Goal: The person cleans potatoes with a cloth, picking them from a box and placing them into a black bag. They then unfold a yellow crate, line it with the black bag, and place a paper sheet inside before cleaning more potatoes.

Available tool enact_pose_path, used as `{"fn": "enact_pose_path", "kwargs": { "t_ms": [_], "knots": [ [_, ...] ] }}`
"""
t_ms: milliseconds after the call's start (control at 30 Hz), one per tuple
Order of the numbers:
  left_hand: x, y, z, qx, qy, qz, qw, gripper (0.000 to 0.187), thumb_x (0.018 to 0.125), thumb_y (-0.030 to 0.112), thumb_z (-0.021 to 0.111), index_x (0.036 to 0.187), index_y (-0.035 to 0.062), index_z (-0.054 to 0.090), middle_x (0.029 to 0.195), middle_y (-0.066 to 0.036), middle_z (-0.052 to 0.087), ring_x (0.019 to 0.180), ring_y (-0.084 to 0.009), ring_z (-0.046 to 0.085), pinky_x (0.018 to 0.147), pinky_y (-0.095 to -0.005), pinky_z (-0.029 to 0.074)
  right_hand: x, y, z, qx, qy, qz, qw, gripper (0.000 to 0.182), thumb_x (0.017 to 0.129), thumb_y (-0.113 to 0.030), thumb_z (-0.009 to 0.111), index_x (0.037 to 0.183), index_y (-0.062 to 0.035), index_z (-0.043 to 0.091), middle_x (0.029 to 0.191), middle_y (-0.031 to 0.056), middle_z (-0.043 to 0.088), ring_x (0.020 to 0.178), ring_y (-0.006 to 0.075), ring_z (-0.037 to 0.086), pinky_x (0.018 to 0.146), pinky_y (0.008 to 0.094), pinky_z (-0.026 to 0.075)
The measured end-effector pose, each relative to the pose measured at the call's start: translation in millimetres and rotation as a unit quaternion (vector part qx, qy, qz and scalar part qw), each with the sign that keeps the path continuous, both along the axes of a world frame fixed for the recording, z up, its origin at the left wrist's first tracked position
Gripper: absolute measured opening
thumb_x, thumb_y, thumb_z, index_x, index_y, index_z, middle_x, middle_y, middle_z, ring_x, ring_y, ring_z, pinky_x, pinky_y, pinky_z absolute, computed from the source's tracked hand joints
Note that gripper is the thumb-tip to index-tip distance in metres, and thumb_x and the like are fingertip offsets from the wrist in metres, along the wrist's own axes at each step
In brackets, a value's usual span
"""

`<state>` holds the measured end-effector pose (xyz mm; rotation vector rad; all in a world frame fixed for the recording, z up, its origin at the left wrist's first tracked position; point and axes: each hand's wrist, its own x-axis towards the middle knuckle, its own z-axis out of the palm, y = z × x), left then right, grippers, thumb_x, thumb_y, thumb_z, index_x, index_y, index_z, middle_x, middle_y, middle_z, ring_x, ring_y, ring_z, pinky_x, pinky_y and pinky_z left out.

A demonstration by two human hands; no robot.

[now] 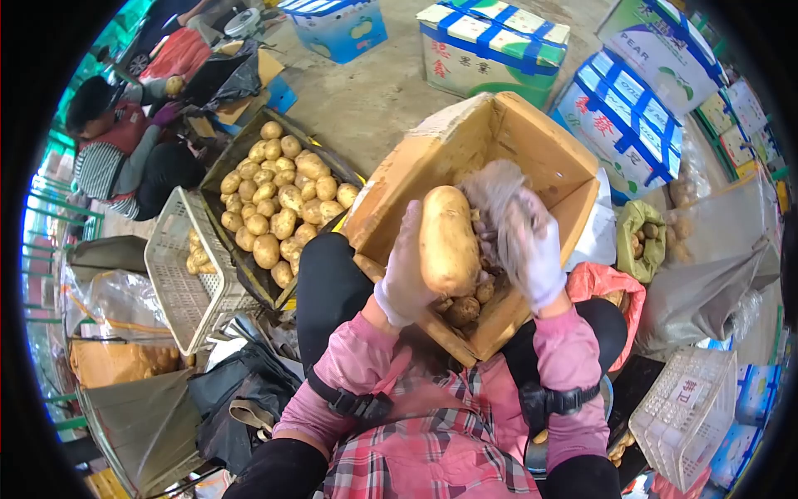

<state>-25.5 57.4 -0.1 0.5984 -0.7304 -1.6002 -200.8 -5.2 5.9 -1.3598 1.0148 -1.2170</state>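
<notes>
A long, pale potato (447,241) stands nearly upright in my left hand (402,270), whose gloved fingers wrap its left side. My right hand (539,254), also gloved, grips a grey-brown cloth (499,193) just right of the potato; parts of it look blurred. Both hands are over a wooden box (453,154) tilted between my knees. Smaller, darker potatoes (463,311) lie in the box's near corner, partly covered by my hands.
Left of my knee sits a crate of clean potatoes (283,200), beside a white plastic basket (184,274). Taped cartons (490,50) stand ahead and to the right. A green sack (640,241) and a red bag (611,287) are at my right. Another person (125,158) crouches far left.
</notes>
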Motion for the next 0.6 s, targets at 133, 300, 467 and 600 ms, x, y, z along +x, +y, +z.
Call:
{"fn": "enact_pose_path", "kwargs": {
  "t_ms": [133,300,467,600],
  "knots": [
    [7.0,-2.7,8.3,0.082,0.263,0.005,0.961,0.056,0.1,0.046,0.046,0.137,0.0031,0.045,0.132,-0.012,0.057,0.12,-0.024,0.057,0.1,-0.0395,0.049,6.1,37.8,-3.5,-0.132,0.135,0.097,0.977,0.034,0.085,-0.014,0.071,0.113,0.0001,0.059,0.112,0.0164,0.061,0.104,0.0258,0.06,0.089,0.0354,0.048],
    [-11.2,-7.4,9.5,0.129,0.324,0.021,0.937,0.043,0.101,0.036,0.046,0.129,0.0042,0.054,0.123,-0.012,0.062,0.111,-0.0238,0.061,0.098,-0.0367,0.05,44.2,45.8,-4.4,-0.262,0.161,-0.019,0.951,0.033,0.09,-0.018,0.064,0.117,0.0003,0.058,0.111,0.0247,0.062,0.098,0.0411,0.062,0.084,0.043,0.051],
    [-13.4,-6.9,2.8,0.199,0.324,0.015,0.925,0.046,0.098,0.043,0.05,0.125,0.0064,0.055,0.115,-0.013,0.064,0.103,-0.025,0.062,0.087,-0.043,0.055,35.5,18.4,10.6,0.03,0.01,-0.062,0.998,0.028,0.099,-0.017,0.054,0.117,0.004,0.054,0.08,0.0066,0.063,0.07,0.0191,0.064,0.064,0.0289,0.051],
    [-1.8,-11.3,-5.7,0.185,0.34,-0.08,0.919,0.051,0.094,0.044,0.057,0.126,0.0048,0.054,0.111,-0.016,0.063,0.102,-0.0307,0.062,0.087,-0.0465,0.054,12.2,15.5,23.8,0.164,-0.163,0.062,0.971,0.033,0.097,-0.017,0.058,0.125,-0.0016,0.051,0.092,0.0048,0.063,0.083,0.0131,0.064,0.073,0.0246,0.052]
  ]
}}
